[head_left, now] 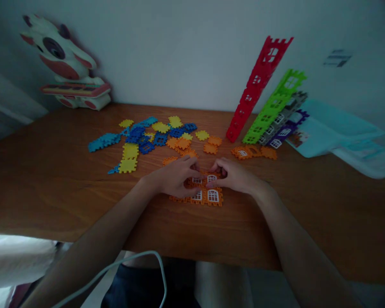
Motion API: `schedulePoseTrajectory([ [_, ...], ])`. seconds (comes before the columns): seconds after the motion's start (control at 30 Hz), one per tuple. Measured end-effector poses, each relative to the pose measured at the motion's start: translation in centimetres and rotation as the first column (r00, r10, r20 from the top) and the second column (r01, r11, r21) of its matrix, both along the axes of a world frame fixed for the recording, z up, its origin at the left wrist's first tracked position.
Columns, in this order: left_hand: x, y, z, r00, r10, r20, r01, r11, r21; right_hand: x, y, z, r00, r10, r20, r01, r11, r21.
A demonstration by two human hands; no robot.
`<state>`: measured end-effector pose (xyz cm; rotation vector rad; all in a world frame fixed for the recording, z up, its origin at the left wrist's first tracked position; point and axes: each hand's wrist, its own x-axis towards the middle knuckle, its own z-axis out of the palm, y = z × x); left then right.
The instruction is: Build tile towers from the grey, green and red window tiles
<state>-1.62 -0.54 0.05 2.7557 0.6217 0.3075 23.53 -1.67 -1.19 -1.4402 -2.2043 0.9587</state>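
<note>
A flat panel of orange interlocking tiles with white windows [208,195] lies on the wooden table [51,188] in front of me. My left hand [176,176] rests on its left part, fingers curled and pinching a tile. My right hand [235,175] presses on the panel's upper right corner, fingers bent around an orange window tile. Both hands meet over the panel's top edge.
Loose blue, yellow and orange tiles [154,134] are scattered behind the hands. A red tile tower [259,85], green [274,107], grey and purple strips lean on the wall at the right. A cow-shaped toy [67,68] stands back left. Light blue sheets [336,132] lie right. A white cable [141,261] hangs below.
</note>
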Motion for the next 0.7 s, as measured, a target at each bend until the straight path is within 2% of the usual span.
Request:
schedulePoseTrajectory([
  [0.17, 0.7, -0.2, -0.7, 0.997, 0.047, 0.066, -0.048, 0.999, 0.011, 0.3, 0.1, -0.1, 0.996, 0.008, -0.084, -0.006, 1.0, 0.016],
  [0.23, 1.1, -0.3, -1.1, 0.995, 0.044, 0.095, -0.046, 0.999, 0.026, 0.5, 0.3, -0.2, 0.992, -0.027, -0.123, 0.039, 0.995, 0.096],
  [0.27, 1.3, -0.4, -1.2, 0.994, 0.035, 0.104, -0.038, 0.999, 0.029, 0.7, 0.5, -0.2, 0.989, -0.073, -0.128, 0.096, 0.979, 0.178],
  [0.3, 1.5, -0.6, -1.4, 0.994, 0.024, 0.11, -0.027, 0.999, 0.028, 1.0, 0.7, -0.2, 0.982, -0.144, -0.126, 0.174, 0.943, 0.282],
  [0.33, 1.6, -0.7, -1.5, 0.993, 0.012, 0.115, -0.015, 1.0, 0.023, 1.2, 0.8, -0.2, 0.965, -0.231, -0.122, 0.261, 0.882, 0.393],
  [0.4, 1.9, -0.9, -1.7, 0.993, 0.007, 0.119, -0.008, 1.0, 0.008, 1.9, 1.1, -0.2, 0.909, -0.404, -0.106, 0.39, 0.729, 0.563],
  [0.43, 2.0, -1.0, -1.7, 0.993, 0.01, 0.121, -0.01, 1.0, -0.002, 2.3, 1.2, -0.3, 0.875, -0.476, -0.086, 0.424, 0.669, 0.61],
  [0.5, 2.3, -1.2, -1.7, 0.992, 0.019, 0.122, -0.016, 1.0, -0.023, 3.0, 1.4, -0.7, 0.804, -0.594, -0.022, 0.461, 0.602, 0.652],
  [0.6, 2.9, -1.4, -1.8, 0.99, 0.043, 0.135, -0.031, 0.995, -0.091, 3.9, 1.8, -1.7, 0.749, -0.659, 0.072, 0.467, 0.603, 0.647],
  [0.7, 3.6, -1.5, -2.0, 0.982, 0.093, 0.166, -0.058, 0.978, -0.201, 4.2, 2.2, -2.8, 0.763, -0.64, 0.087, 0.467, 0.64, 0.61],
])
